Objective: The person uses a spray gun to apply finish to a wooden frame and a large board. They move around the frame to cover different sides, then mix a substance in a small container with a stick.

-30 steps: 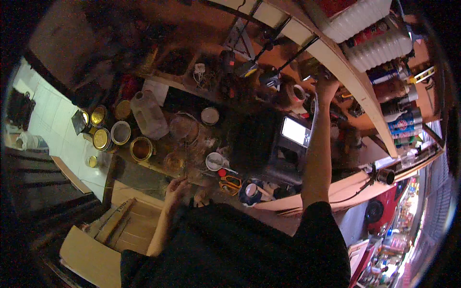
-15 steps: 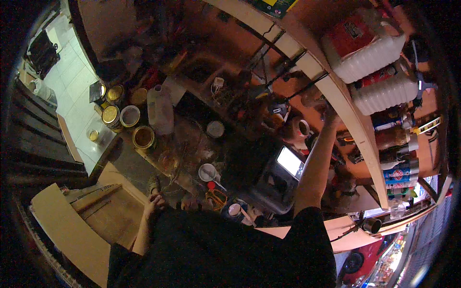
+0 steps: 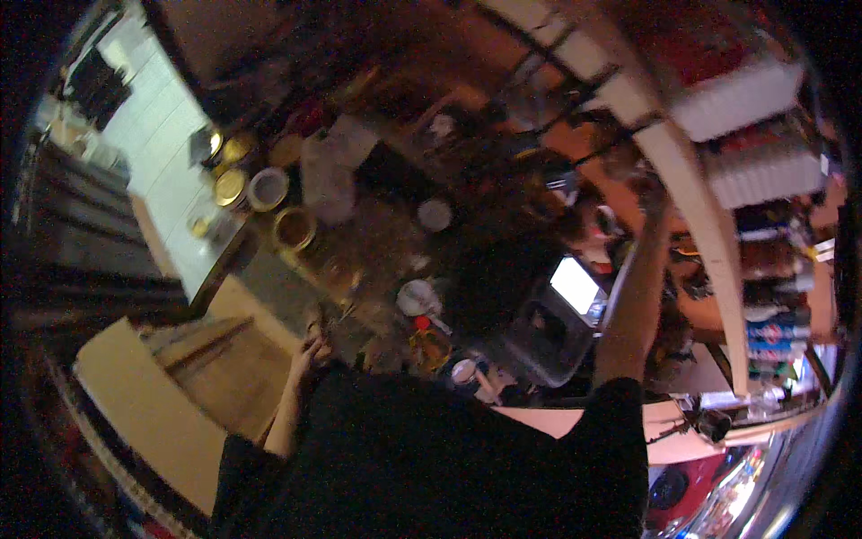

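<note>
At the lower left, my left hand [image 3: 312, 348] is closed round a short, brownish, rounded object [image 3: 313, 317] that sticks up past the fingers. Its kind is too blurred to tell. My right arm is stretched far out to the right. At its end, my right hand [image 3: 655, 193] is among dark items under the edge of a pale wooden shelf [image 3: 690, 175]. Shadow and motion blur hide its fingers and anything they may hold. A black case-like box [image 3: 548, 346] with a bright white panel [image 3: 576, 286] stands left of that forearm.
Several open tins, one a brown-filled tin [image 3: 294, 229], stand beside a translucent jug [image 3: 328, 180]. A white tub [image 3: 417, 297], a red-capped bottle [image 3: 422, 323] and a cup [image 3: 463, 371] are near my body. Large white jugs [image 3: 763, 171] fill the shelf. An open wooden drawer [image 3: 215, 368] lies left.
The whole view has shifted, so things sit farther right and the picture is more blurred. My left hand still grips the brownish object; my right arm remains stretched toward the shelf.
</note>
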### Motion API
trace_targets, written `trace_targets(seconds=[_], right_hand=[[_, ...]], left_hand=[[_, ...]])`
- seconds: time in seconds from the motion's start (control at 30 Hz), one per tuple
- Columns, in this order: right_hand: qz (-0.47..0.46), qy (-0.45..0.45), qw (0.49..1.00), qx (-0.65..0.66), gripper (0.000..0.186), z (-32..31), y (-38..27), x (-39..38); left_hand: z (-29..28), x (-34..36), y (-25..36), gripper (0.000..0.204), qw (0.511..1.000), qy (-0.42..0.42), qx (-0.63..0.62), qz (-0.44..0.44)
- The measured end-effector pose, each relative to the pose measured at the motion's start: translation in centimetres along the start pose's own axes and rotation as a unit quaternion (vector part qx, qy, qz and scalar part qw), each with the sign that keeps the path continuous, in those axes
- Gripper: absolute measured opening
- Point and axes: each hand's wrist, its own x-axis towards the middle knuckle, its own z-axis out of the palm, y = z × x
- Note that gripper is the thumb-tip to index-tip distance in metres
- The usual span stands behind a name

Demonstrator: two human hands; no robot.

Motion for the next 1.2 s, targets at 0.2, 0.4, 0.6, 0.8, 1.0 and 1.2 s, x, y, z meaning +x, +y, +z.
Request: trace_targets(seconds=[0.2, 0.4, 0.6, 0.8, 1.0, 1.2], right_hand=[[0.034, -0.125, 0.983, -0.126, 0.039, 0.7, -0.2, -2.2], [0.065, -0.132, 0.971, -0.187, 0.037, -0.4, -2.0, -1.6], [0.090, -0.111, 0.966, -0.218, 0.034, -1.2, -4.3, -3.4], [0.092, 0.035, 0.982, -0.158, 0.031, -5.3, -13.4, -12.9], [0.157, 0.093, 0.983, -0.022, 0.019, -11.4, -32.1, -32.9], [0.434, 0.088, 0.891, 0.101, 0.019, -7.6, -31.1, -53.4]], left_hand=[[1.6, 0.9, 2.4, 0.037, 0.968, 0.014, 0.217, 0.128], [4.2, 4.2, 3.8, 0.054, 0.919, 0.045, 0.310, 0.239], [4.8, 8.7, 5.4, 0.074, 0.916, 0.023, 0.316, 0.248], [7.1, 9.2, 9.2, 0.081, 0.840, -0.061, 0.415, 0.345], [7.4, 12.8, 9.8, 0.089, 0.854, -0.194, 0.346, 0.338], [8.0, 12.8, 10.0, 0.085, 0.863, -0.208, 0.340, 0.312]])
